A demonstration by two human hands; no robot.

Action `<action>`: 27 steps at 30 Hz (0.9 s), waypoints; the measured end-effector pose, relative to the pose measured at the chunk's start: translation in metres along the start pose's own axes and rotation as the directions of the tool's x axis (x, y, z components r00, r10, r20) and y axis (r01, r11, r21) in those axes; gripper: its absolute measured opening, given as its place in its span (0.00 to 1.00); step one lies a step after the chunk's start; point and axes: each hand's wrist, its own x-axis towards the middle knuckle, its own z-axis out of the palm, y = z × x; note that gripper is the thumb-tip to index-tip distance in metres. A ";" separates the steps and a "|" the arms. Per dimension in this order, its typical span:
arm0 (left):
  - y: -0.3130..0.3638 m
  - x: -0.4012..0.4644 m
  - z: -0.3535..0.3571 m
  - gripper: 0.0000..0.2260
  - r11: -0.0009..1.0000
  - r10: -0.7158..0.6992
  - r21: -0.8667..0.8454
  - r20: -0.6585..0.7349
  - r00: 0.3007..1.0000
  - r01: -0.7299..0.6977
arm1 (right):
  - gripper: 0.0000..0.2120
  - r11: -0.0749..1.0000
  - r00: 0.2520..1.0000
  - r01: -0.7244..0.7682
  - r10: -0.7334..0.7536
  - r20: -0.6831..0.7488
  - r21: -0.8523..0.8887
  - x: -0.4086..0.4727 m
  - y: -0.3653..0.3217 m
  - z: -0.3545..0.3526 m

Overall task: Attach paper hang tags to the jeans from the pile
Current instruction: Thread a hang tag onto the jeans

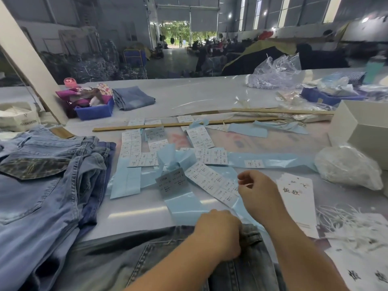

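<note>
A dark grey pair of jeans (pixel 130 259) lies at the near table edge. My left hand (pixel 218 234) grips its waistband near the belt loop, fingers curled down into the cloth. My right hand (pixel 258 192) hovers just above and to the right, thumb and forefinger pinched together as if on a thin string; what it pinches is too small to make out. A white paper hang tag (pixel 298 198) with black characters lies right of that hand. A pile of blue jeans (pixel 42 185) fills the left side.
Strips of white size stickers on blue backing (pixel 201 179) cover the middle of the table. White strings (pixel 352 223) and more tags lie at the right, with a plastic bag (pixel 346 166) and a white box (pixel 361 127) behind. Wooden sticks (pixel 168 124) and blue bins (pixel 94 111) sit farther back.
</note>
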 end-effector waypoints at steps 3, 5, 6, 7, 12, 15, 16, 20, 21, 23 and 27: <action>-0.021 0.027 -0.018 0.13 0.955 -0.039 -0.287 0.117 0.992 0.071 | 0.21 0.974 0.986 -0.081 0.110 0.129 -0.212 0.036 0.006 0.016; -0.035 0.043 -0.023 0.10 0.810 -0.123 -0.568 0.076 0.989 0.144 | 0.24 0.940 0.978 -0.106 0.158 0.139 -0.325 0.050 0.012 0.022; -0.039 0.052 -0.021 0.11 0.764 -0.224 -0.624 -0.017 0.974 0.164 | 0.24 0.923 0.976 -0.108 0.170 0.139 -0.370 0.054 0.016 0.026; -0.041 0.060 -0.016 0.12 0.760 -0.312 -0.627 -0.119 0.942 0.173 | 0.22 0.900 0.975 -0.095 0.171 0.144 -0.426 0.056 0.021 0.031; -0.037 0.080 0.026 0.13 0.887 -0.331 -0.433 -0.347 0.877 0.163 | 0.14 0.753 0.974 0.030 0.126 0.188 -0.658 0.048 0.035 0.041; -0.040 0.081 0.037 0.12 0.919 -0.282 -0.375 -0.417 0.864 0.119 | 0.21 0.753 0.975 0.006 0.142 0.171 -0.658 0.048 0.037 0.038; -0.042 0.080 0.037 0.12 0.917 -0.281 -0.383 -0.430 0.858 0.108 | 0.22 0.754 0.974 -0.001 0.148 0.169 -0.657 0.050 0.037 0.039; -0.047 0.081 0.035 0.10 0.909 -0.291 -0.403 -0.424 0.857 0.109 | 0.23 0.841 0.986 -0.063 0.137 0.098 -0.537 0.051 0.034 0.039; -0.049 0.081 0.034 0.09 0.904 -0.298 -0.412 -0.424 0.856 0.110 | 0.22 0.863 0.991 -0.076 0.121 0.058 -0.499 0.052 0.034 0.037; -0.051 0.081 0.034 0.07 0.896 -0.318 -0.427 -0.422 0.849 0.124 | 0.19 0.886 0.993 -0.108 0.119 -0.004 -0.451 0.053 0.033 0.032; -0.053 0.081 0.034 0.09 0.899 -0.328 -0.417 -0.435 0.839 0.135 | 0.06 0.860 0.981 -0.128 0.184 0.066 -0.495 0.052 0.031 0.028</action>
